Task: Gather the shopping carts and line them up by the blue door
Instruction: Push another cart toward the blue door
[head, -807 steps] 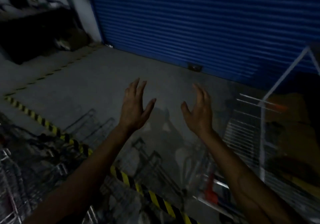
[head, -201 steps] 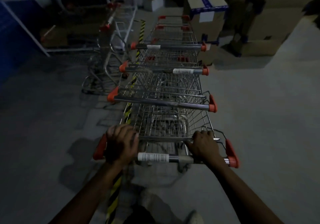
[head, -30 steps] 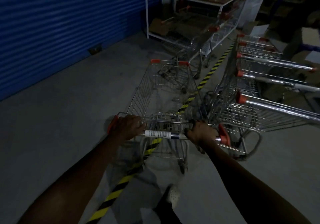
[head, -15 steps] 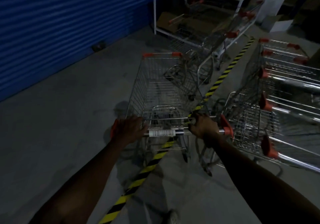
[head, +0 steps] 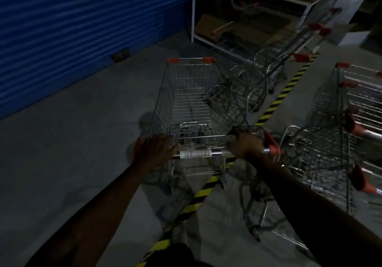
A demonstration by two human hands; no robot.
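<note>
A wire shopping cart [head: 186,101] with orange corner caps stands in front of me, straddling the yellow-black floor tape. My left hand [head: 156,150] grips the left end of its handle bar [head: 196,153]. Near the bar's right end my right hand [head: 245,144] is curled round it. The blue roller door [head: 82,29] fills the upper left. A nested row of carts [head: 355,126] stands at the right. Another cart [head: 279,60] sits ahead by the shelf.
A white metal shelf rack [head: 258,8] with cardboard boxes stands beyond the door's right end. Yellow-black hazard tape [head: 277,101] runs diagonally across the grey concrete floor. A small dark latch block [head: 121,55] sits at the door's foot.
The cart I hold has swung left, away from the nested row, and points more toward the door and shelf. Both hands keep their hold on the handle.
</note>
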